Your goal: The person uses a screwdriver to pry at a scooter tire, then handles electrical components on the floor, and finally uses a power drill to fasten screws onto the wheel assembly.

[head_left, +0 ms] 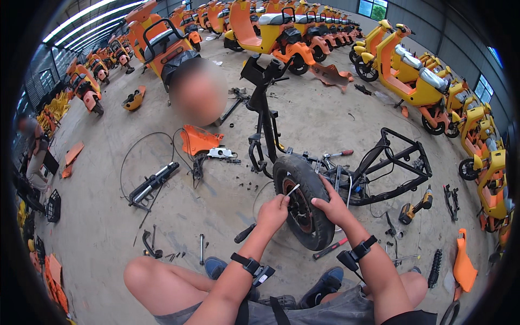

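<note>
An upright scooter wheel (317,197) with a black tyre stands on the floor between my feet, its side facing left. My right hand (333,205) grips the tyre's upper right, with the thumb on the tread and the fingers over the far side. Pinched in my left hand (273,210) is a slim, light metal rod (293,190); its tip points at the wheel's hub. The exact kind of rod cannot be made out. Behind the wheel lies a bare black scooter frame (267,116), its steering column upright.
A cordless drill (415,206), a black tubular frame (392,179), a shock absorber (435,268) and an orange panel (464,262) lie right. On the left are a fork (154,184), a long bolt (202,249) and a screwdriver (245,233). Orange-yellow scooters (260,24) stand behind.
</note>
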Available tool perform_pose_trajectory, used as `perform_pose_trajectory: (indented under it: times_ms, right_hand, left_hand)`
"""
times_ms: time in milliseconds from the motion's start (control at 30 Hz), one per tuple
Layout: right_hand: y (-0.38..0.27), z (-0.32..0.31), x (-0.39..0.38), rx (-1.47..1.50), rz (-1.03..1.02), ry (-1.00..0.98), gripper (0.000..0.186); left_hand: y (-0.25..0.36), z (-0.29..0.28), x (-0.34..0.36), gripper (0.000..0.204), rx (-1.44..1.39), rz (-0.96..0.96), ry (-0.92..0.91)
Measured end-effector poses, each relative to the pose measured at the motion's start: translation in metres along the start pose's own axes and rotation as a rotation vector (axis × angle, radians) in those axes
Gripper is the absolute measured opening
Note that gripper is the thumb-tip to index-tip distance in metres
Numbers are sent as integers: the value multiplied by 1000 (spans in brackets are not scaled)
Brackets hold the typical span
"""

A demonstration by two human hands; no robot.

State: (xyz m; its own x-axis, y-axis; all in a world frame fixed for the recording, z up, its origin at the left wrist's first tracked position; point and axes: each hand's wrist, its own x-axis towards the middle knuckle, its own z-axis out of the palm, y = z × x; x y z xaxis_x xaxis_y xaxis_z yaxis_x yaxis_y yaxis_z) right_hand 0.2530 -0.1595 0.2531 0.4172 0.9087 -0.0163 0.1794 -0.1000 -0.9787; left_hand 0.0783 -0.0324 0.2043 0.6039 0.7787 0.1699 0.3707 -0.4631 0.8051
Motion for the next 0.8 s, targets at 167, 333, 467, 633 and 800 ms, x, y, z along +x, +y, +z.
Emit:
perform_pose_trajectory:
  times_ms: [167,333,467,633,800]
  right_hand:
    - [-10,4,-3,-40,-15,14,89]
    - [-14,13,0,-71,-13,-29,87]
    - [-17,26,-1,-140,-45,-27,89]
    - [-21,33,2,-179,-34,-34,89]
    - [-13,27,8,-202,-48,-25,89]
  left_hand:
    - [-5,-1,2,29,18,9,3]
    - [-14,-8,6,27,44,-31,30]
    - [-28,-11,5,27,48,-80,50]
    - [-28,-24,8,29,70,-35,104]
    - [-19,-30,7,33,80,-65,27]
